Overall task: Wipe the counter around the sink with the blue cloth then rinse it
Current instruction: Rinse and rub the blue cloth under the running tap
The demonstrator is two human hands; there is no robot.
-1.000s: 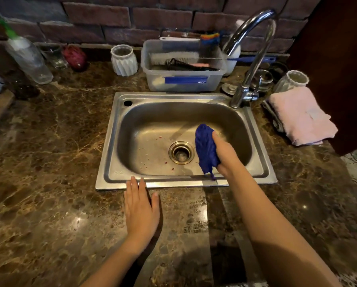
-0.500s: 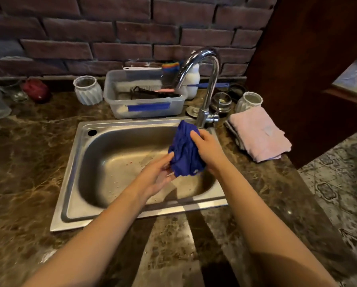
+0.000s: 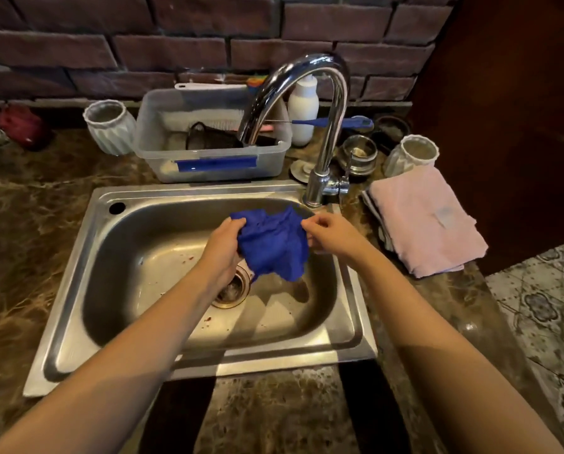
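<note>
The blue cloth (image 3: 274, 245) hangs spread over the steel sink (image 3: 87, 257), held between both hands above the drain (image 3: 233, 291). My left hand (image 3: 223, 242) grips its left edge, fingers curled round the fabric. My right hand (image 3: 331, 235) pinches its upper right corner. The chrome tap (image 3: 326, 126) arches over the basin behind the cloth; no water runs from it. Small red crumbs lie on the sink floor. The dark marble counter (image 3: 28, 257) surrounds the sink.
Behind the sink stands a clear plastic tub (image 3: 208, 158) with brushes, two white ribbed cups (image 3: 110, 126) (image 3: 411, 154), a white bottle (image 3: 303, 109) and a small metal bowl (image 3: 359, 154). A folded pink towel (image 3: 428, 221) lies at the right. The counter ends at the right above tiled floor.
My left hand left the counter edge and took hold of the cloth. Both hands pulled the bunched cloth open over the basin. The view shifted closer to the tap.
</note>
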